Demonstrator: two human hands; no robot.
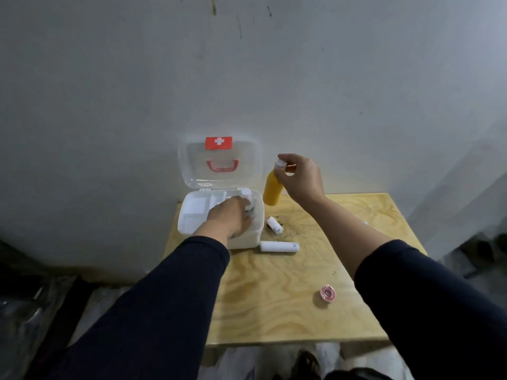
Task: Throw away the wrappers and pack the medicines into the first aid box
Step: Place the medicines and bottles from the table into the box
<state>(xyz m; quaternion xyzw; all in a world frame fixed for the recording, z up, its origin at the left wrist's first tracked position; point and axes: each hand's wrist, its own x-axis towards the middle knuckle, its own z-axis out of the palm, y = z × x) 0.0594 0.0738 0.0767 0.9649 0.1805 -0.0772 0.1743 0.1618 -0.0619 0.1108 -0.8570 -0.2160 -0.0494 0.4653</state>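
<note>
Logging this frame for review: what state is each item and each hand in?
White plastic first aid box: open, lid up.
Yellow bottle with white cap: lifted, capped.
Right hand: gripping the bottle's cap.
Left hand: inside the box, on a white item.
Two white rolls: lying on the table.
Pink tape roll: flat on the table.

We see a plain, unfinished room, more like a storage or utility corner than a furnished home. The grey wall [274, 78] is bare and has dark drip stains near the top. A small plywood desk [288, 297] with raw edges stands against it. On the floor at the left lie sheets of clear plastic [24, 311], crumpled and dusty.
</note>
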